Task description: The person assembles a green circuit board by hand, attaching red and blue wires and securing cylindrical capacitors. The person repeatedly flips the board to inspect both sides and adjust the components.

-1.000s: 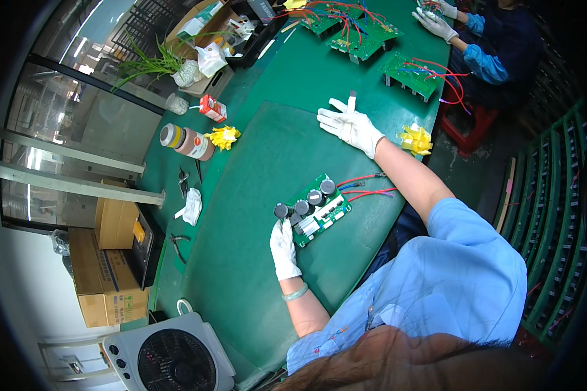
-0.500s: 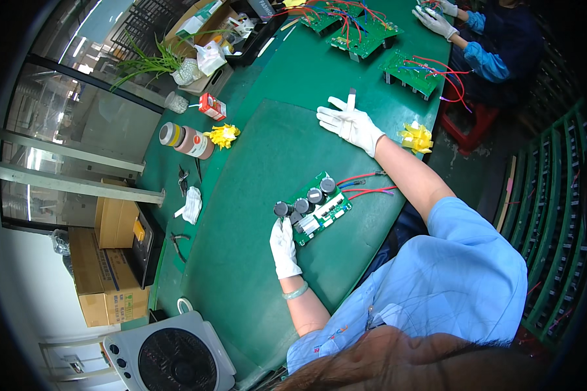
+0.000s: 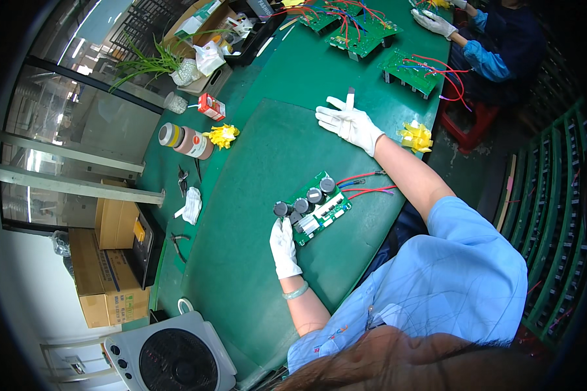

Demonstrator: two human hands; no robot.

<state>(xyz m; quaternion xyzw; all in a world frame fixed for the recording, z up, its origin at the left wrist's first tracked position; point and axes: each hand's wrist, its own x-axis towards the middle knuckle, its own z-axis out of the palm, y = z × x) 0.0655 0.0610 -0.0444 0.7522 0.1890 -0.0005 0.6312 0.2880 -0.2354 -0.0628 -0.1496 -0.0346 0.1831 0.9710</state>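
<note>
A green circuit board [image 3: 326, 220] with several black round capacitors and a pale connector strip lies in front of me on the green mat. Red and blue wires [image 3: 366, 185] run from its right end. My left hand [image 3: 284, 250], in a white glove, has its fingers closed at the board's left corner. Farther off, my right hand [image 3: 353, 129], also gloved in white, lies on the mat with fingers spread. A grey tip [image 3: 351, 94] shows on one finger; I cannot tell what it is. A yellow bundle [image 3: 417, 137] sits right of that hand.
Wired circuit boards [image 3: 411, 73] lie at the far end, near a co-worker's gloved hand [image 3: 435, 23]. Along the left stand a bottle [image 3: 190, 141], a red carton [image 3: 212, 107], another yellow bundle [image 3: 222, 136] and pliers [image 3: 179, 247]. A fan [image 3: 177, 360] is at near left.
My hands and the circuit board have stayed in place. At the far right, the co-worker's hands have shifted slightly, and something yellow now shows by them.
</note>
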